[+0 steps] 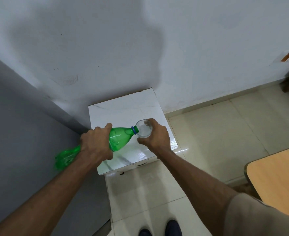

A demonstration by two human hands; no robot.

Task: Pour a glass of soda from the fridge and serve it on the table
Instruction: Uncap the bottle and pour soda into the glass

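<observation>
My left hand (96, 143) grips a green plastic soda bottle (121, 138) around its middle, tipped almost level. Its uncapped neck, ringed in blue, rests over the rim of a clear glass (144, 129). My right hand (154, 136) wraps the glass from the right side and holds it tilted toward the bottle, above a small white marble-patterned table (123, 108). Foamy clear liquid shows inside the glass. The bottle's base sticks out behind my left hand, blurred.
The grey fridge side (21, 133) stands at the left, next to the white table. A white wall runs behind. A light wooden table corner (276, 178) sits at the right over a cream tiled floor (217, 133). My shoes show at the bottom edge.
</observation>
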